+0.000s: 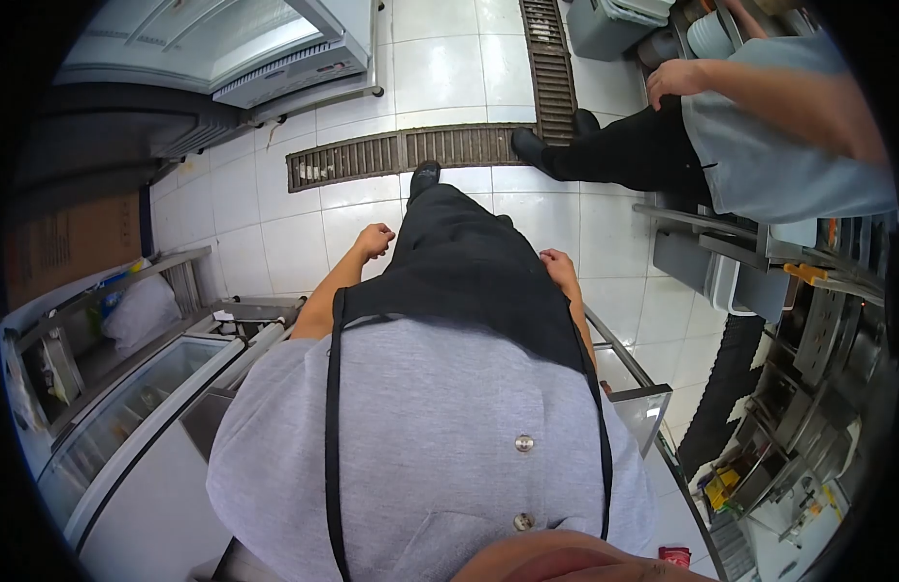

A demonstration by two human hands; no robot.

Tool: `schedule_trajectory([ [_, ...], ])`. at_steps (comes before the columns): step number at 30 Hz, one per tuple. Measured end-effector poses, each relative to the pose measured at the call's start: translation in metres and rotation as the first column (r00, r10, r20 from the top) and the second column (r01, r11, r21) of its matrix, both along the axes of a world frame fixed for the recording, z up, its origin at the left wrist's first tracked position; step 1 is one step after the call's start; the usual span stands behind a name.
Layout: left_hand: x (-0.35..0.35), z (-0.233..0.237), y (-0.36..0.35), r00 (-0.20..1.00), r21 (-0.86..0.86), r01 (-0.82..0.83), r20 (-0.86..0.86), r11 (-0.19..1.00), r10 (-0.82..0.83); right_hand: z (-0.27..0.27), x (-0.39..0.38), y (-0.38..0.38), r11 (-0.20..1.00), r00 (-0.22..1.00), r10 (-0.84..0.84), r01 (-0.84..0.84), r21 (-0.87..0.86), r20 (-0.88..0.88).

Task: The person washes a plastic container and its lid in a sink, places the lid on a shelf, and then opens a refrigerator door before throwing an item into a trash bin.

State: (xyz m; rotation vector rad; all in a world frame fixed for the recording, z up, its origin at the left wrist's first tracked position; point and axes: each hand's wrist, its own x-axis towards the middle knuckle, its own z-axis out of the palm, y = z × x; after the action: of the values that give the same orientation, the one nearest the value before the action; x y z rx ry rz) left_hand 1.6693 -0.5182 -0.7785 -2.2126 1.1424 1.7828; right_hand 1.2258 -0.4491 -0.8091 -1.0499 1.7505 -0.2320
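My left hand [375, 240] hangs beside my black apron [449, 257], its fingers loosely curled in. Nothing shows in it. On the other side of the apron, my right hand [558, 266] also hangs down with its fingers bent inward. I see no object in it, though the apron's edge lies close by and the fingers show only in part. White floor tiles lie beneath both hands. One black shoe [425, 177] pokes out beyond the apron.
A floor drain grate [401, 150] crosses in front of me. Upper right, another person [789, 126] stands at a metal counter, a grey bin [614, 29] nearby. Open white fridge [275, 48] upper left; glass-topped freezer [139, 407] lower left. Metal rail [619, 344] right.
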Motion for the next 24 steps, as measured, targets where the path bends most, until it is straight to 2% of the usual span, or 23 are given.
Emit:
schedule_trajectory([
  [2,0.002,-0.001,0.000,1.000,0.037,0.003,0.030,0.999,-0.004,0.003,-0.006,0.009,0.994,0.996,-0.075,0.071,0.086,0.052],
  [6,0.002,0.007,-0.007,0.998,0.030,0.045,0.041,0.999,-0.046,-0.017,-0.014,0.031,0.986,0.986,-0.135,0.124,0.112,0.096],
  [8,0.003,0.010,-0.011,0.999,-0.062,0.034,0.013,0.997,-0.033,-0.027,-0.013,0.038,0.971,0.971,-0.208,0.191,0.146,0.117],
  [12,0.022,0.020,-0.021,1.000,-0.153,0.008,0.020,0.988,-0.004,-0.027,0.003,0.030,0.973,0.974,-0.181,0.158,0.169,0.135],
  [15,0.058,0.041,-0.031,0.995,-0.135,-0.098,-0.016,0.986,0.096,-0.020,0.021,0.008,0.986,0.980,-0.138,0.123,0.112,0.142],
  [16,0.072,0.052,-0.038,0.991,-0.130,-0.132,-0.024,0.983,0.130,-0.019,0.025,-0.006,0.995,0.986,-0.086,0.077,0.069,0.143],
  [17,0.089,0.061,-0.049,0.988,-0.179,-0.151,-0.027,0.972,0.149,-0.031,0.025,-0.019,0.999,0.998,0.043,-0.042,-0.023,0.046],
  [18,0.111,0.072,-0.057,0.969,-0.174,-0.248,-0.041,0.953,0.245,-0.044,0.030,-0.037,0.980,0.986,0.156,-0.162,-0.112,-0.060],
  [19,0.139,0.082,-0.068,0.940,-0.162,-0.342,-0.053,0.926,0.338,-0.036,0.042,-0.066,0.980,0.985,0.164,-0.168,-0.109,-0.050],
  [21,0.201,0.102,-0.094,0.875,-0.281,-0.483,-0.130,0.829,0.466,0.012,0.068,-0.123,0.967,0.971,0.230,-0.236,-0.097,-0.065],
  [22,0.241,0.110,-0.113,0.850,-0.317,-0.526,-0.147,0.790,0.507,0.042,0.085,-0.159,0.874,0.901,0.381,-0.424,-0.236,-0.207],
  [23,0.283,0.116,-0.130,0.824,-0.418,-0.563,-0.221,0.713,0.521,0.065,0.103,-0.198,0.790,0.862,0.435,-0.504,-0.348,-0.260],
  [24,0.318,0.131,-0.149,0.832,-0.555,-0.544,-0.260,0.629,0.490,0.101,0.126,-0.237,0.728,0.857,0.461,-0.514,-0.454,-0.230],
])
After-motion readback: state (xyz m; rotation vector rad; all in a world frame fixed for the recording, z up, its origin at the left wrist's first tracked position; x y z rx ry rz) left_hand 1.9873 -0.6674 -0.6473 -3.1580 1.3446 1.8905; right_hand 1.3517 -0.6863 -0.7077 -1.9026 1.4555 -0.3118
